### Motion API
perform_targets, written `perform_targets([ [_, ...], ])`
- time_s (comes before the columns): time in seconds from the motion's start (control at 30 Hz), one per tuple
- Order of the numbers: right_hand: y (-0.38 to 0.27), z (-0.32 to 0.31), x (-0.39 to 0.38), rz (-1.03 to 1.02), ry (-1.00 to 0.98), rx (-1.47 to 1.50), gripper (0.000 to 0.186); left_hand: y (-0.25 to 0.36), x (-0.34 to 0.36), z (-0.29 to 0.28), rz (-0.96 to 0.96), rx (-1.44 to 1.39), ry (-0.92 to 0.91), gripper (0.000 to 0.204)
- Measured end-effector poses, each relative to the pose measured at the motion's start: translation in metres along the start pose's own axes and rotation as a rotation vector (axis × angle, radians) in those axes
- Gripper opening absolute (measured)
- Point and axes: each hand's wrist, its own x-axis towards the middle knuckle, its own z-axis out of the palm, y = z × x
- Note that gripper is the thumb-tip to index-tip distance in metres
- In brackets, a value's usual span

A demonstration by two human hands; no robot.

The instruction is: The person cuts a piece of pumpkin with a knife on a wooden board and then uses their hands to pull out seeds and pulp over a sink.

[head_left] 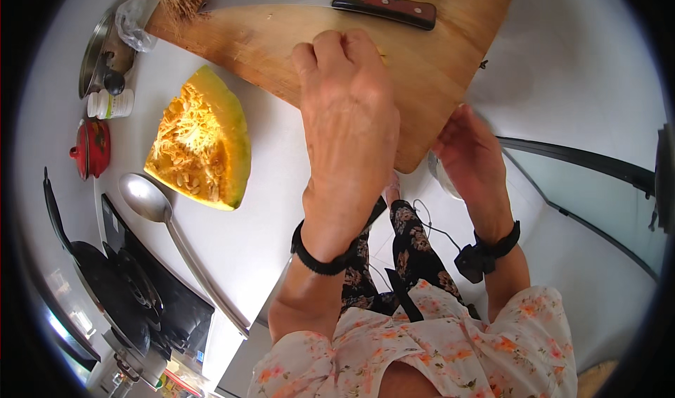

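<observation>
Frankly, I'd worry about the long metal spoon (146, 197) first, at eight o'clock in my head view: its handle end lies near the edge of the white counter (218, 271), so a brush from the left forearm (306, 303) could sweep it off. Between nine and ten, the pumpkin wedge (200, 145) rests on the counter, pulp and seeds exposed; its curved rind could let it rock if bumped. At twelve, the left hand (344, 74) is bunched narrow over the cutting board (436, 67); I can't tell whether its fingers pinch anything. The board's near corner seems to overhang, so pressing there could tip it and send the knife (383, 8), lying at half past twelve, sliding. Between two and three, the right hand (471, 155) is loosely cupped, relaxed and fairly wide, beside the board's edge; scraps pushed over could miss it and drop.

As for containers, the red pot (93, 148), past nine, is lidded, contents hidden. Toward ten stand a metal pan (91, 57) and a capped white bottle (116, 104). At eight, I can't make out what the black pan (105, 285) holds. Near three, a round pale vessel (441, 180) is mostly covered.
</observation>
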Motion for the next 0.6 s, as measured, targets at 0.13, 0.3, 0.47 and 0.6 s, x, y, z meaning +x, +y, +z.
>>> perform_targets([
  [0.13, 0.002, 0.014, 0.004, 0.012, 0.100, 0.031, 0.035, 0.001, 0.003, 0.014, 0.094, 0.095, -0.017, 0.024],
  [0.3, 0.000, 0.013, 0.010, 0.092, 0.048, 0.120, 0.029, 0.019, -0.001, 0.017, 0.110, 0.060, -0.079, 0.023],
  [0.47, -0.007, 0.042, 0.005, 0.085, 0.147, 0.126, 0.025, 0.045, -0.013, 0.021, 0.100, -0.057, -0.177, 0.024],
  [0.6, -0.014, 0.030, 0.002, 0.086, -0.027, 0.211, 0.023, 0.068, -0.023, 0.026, 0.265, -0.038, -0.174, 0.023],
])
